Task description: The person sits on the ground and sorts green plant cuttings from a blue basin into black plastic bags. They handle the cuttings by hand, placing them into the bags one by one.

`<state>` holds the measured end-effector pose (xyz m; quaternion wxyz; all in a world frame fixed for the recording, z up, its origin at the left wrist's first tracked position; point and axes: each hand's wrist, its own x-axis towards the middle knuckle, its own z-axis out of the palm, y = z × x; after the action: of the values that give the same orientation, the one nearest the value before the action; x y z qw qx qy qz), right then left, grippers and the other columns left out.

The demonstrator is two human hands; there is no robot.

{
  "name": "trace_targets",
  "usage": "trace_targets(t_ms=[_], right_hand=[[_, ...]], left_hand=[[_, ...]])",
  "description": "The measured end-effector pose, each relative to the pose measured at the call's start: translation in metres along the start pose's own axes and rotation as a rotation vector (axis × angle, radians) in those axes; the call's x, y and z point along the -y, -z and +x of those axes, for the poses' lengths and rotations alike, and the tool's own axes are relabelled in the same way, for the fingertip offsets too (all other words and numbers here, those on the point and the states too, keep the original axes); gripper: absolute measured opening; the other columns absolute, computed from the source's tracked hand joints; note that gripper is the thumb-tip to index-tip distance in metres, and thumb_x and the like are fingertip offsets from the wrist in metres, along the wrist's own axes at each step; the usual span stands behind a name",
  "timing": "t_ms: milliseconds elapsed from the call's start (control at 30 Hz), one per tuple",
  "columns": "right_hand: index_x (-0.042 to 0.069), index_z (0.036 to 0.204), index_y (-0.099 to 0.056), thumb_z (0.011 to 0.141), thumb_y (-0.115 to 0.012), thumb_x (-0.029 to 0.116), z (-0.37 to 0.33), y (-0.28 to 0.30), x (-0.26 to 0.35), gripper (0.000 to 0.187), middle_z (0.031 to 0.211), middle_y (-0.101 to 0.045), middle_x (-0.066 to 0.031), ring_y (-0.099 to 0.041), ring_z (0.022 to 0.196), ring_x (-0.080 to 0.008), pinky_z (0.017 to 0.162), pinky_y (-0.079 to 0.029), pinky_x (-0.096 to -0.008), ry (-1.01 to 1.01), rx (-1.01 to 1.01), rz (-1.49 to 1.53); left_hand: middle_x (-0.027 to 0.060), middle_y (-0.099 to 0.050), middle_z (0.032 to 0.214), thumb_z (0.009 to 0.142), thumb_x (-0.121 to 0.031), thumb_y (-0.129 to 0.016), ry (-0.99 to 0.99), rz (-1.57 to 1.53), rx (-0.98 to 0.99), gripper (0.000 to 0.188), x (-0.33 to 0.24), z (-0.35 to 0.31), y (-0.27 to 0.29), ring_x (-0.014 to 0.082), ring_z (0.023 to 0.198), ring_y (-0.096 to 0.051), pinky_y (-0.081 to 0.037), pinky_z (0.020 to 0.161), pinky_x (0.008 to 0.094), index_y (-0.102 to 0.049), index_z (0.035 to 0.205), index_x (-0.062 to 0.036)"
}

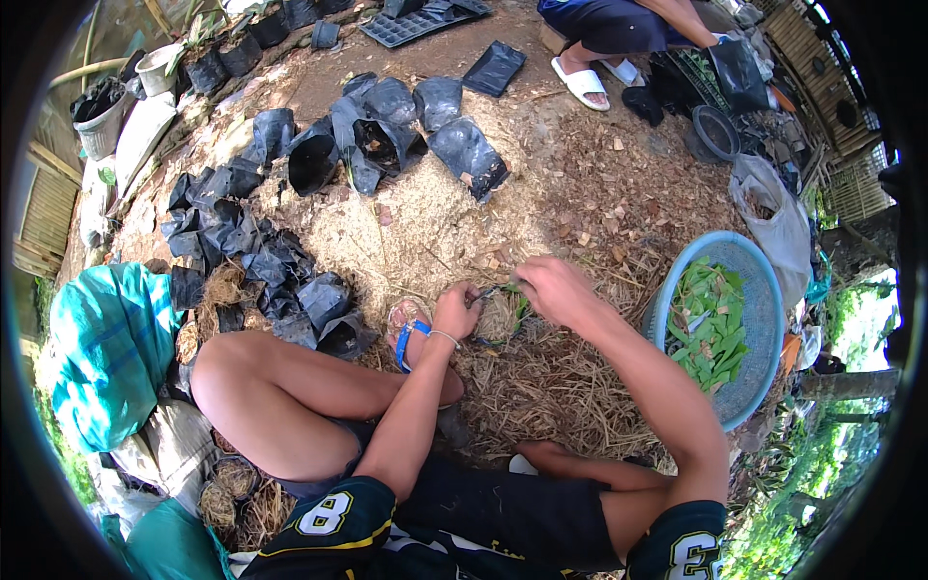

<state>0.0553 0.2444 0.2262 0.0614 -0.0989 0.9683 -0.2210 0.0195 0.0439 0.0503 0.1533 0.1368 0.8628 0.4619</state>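
The person sits low on the ground, knees drawn up, both hands meeting over a small round ball of dry straw fibre (497, 317) set on the straw-littered earth just past the near foot. The left hand (456, 311) is curled shut against the left side of that ball, a thin bangle on its wrist. The right hand (553, 290) comes in from the right, its fingers pinched narrow on a small green cutting (516, 290) at the ball's top; the stem itself is too small to make out clearly.

To the right lies a round blue plastic basin (764, 290), shallow and wide, holding a loose heap of flat green leaves (708, 327). Beyond it slumps a grey woven sack (773, 220), its mouth open, contents unclear.

Far and left of the hands, black plastic nursery bags (387, 135) lie scattered in a crumpled, glossy cluster; some gape open, some look stuffed with pale fibre. More of them trail down the left side towards the knee. The ground there is pale sawdust and wood chips, turning to coarse straw under the hands.

At the near left sits a teal checked cloth bundle (108, 348), soft and rounded. At the far edge another person's foot in a white sandal (580, 83) rests on the dirt beside a black seedling tray (421, 21).
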Motion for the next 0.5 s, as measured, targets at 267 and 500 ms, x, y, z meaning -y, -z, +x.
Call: trace_targets(t_ms=[267,500], right_hand=[[0.007,0.100,-0.076,0.084,-0.068,0.005,0.022,-0.050,-0.007,0.018,0.102,-0.072,-0.0074,-0.063,0.107,-0.0292,0.094,-0.049,-0.0439,0.075,-0.051,-0.192],[0.010,0.103,-0.078,0.085,-0.064,0.003,0.018,-0.059,-0.014,0.024,0.107,-0.073,-0.0046,-0.060,0.109,-0.0261,0.097,-0.045,-0.0415,0.034,0.000,-0.235]], left_hand=[[0.0175,-0.074,0.082,0.085,-0.013,-0.074,0.015,0.015,-0.065,0.014,-0.006,0.000,-0.002,0.0339,0.076,-0.073,-0.058,0.074,0.0428,-0.070,0.093,-0.0026],[0.0156,-0.074,0.081,0.085,-0.013,-0.075,0.030,-0.038,-0.072,0.015,0.002,0.002,-0.007,0.0293,0.075,-0.074,-0.059,0.075,0.0392,-0.071,0.094,-0.0020]])
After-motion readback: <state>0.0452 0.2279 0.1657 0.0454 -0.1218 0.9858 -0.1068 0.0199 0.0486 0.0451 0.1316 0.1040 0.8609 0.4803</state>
